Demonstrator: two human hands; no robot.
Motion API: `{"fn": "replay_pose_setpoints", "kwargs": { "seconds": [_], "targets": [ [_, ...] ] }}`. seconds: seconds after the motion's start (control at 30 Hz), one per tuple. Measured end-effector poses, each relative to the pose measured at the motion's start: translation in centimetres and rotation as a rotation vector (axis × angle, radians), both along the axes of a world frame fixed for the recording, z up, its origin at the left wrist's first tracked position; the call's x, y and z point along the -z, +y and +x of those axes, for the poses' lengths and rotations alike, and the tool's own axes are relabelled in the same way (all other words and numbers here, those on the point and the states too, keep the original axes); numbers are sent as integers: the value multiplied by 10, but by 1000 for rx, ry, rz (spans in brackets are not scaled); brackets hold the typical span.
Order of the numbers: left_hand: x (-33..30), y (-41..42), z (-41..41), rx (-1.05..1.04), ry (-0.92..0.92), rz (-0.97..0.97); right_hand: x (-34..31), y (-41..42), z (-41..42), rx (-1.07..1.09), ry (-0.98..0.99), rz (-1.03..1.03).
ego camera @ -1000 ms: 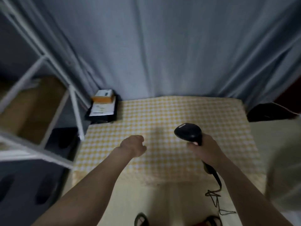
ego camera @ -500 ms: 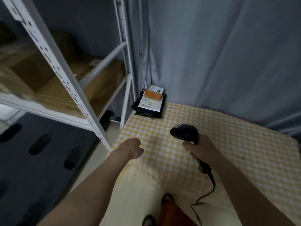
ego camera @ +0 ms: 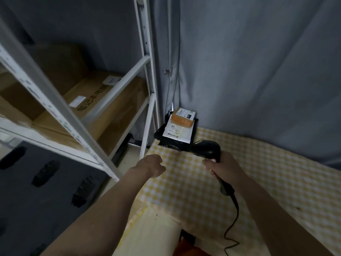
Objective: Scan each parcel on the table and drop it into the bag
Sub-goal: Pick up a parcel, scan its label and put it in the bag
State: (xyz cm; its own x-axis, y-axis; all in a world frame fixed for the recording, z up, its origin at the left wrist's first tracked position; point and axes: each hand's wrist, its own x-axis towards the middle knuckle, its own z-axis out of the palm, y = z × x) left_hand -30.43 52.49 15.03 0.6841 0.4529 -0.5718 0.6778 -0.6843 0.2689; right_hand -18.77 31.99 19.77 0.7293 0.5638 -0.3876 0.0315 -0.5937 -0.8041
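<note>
While 2 parcels are sitting stacked at the far left corner of the table point(ego camera: 239, 182), the job is looking unfinished: a small orange box point(ego camera: 181, 120) is lying on top of a flat black mailer point(ego camera: 175, 134) with a white label, and neither is being touched. No bag is showing in the head view, so I cannot tell how many parcels have already gone in.

The right hand point(ego camera: 224, 169) is gripping the handle of the black scanner point(ego camera: 206, 149), fingers wrapped round it, its head pointing toward the stack. The left hand point(ego camera: 152, 165) is hovering just short of the parcels, fingers loosely curled and holding nothing.

Compared with 0.5 s ago, the view is swinging further left, so the metal shelf point(ego camera: 73, 115) is filling more of the picture. Both hands are moving closer to the stack, and the scanner's head is now nearly overlapping the mailer's near edge.
</note>
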Motion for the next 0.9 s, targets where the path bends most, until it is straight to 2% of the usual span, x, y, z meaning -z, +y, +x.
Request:
{"fn": "replay_pose_setpoints", "kwargs": {
  "seconds": [0.47, 0.63, 0.9],
  "targets": [
    [32, 68, 130, -107, -5, -133, 20, 74, 102, 46, 58, -23],
    [53, 102, 184, -76, -23, -162, 38, 111, 139, 171, 122, 17],
    [89, 165, 261, -145, -93, -291, 91, 181, 196, 355, 179, -12]
  ]
}}
